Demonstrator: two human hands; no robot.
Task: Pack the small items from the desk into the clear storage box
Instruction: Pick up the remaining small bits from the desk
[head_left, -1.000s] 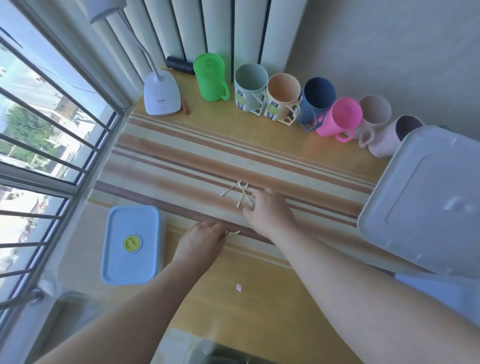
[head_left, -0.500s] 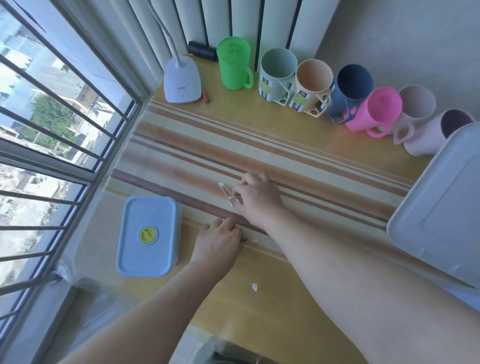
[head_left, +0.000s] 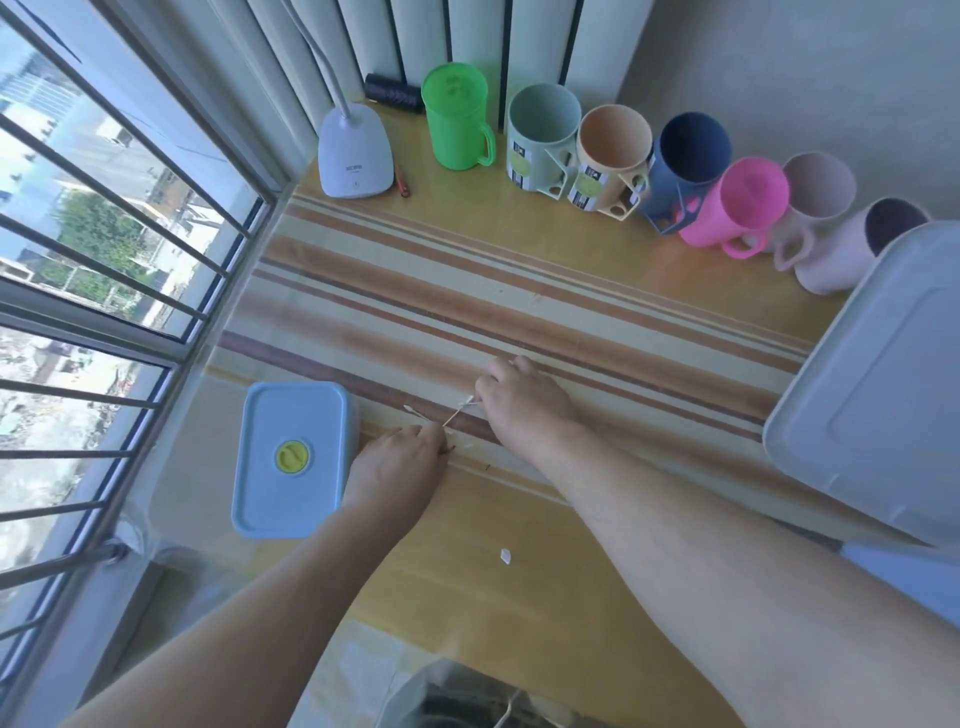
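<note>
Head view: both hands meet over the striped worktop (head_left: 597, 291), gathering thin cotton swabs (head_left: 457, 413).
Right hand (head_left: 522, 402): fingers curled, pinching swab ends.
Left hand (head_left: 397, 465): at 7 o'clock of the right; fingers curled onto a swab's other end, apparently pinching it.
Storage box (head_left: 291, 457): at 9 o'clock of the left hand, rounded rectangle, smooth pale-blue lid with yellow valve, closed.
Progress: early by my judgement; nothing seen packed, lid unopened, white scrap (head_left: 505, 556) loose at 6 o'clock.
Materials: swabs slim, fluffy-tipped; worktop glossy.
</note>
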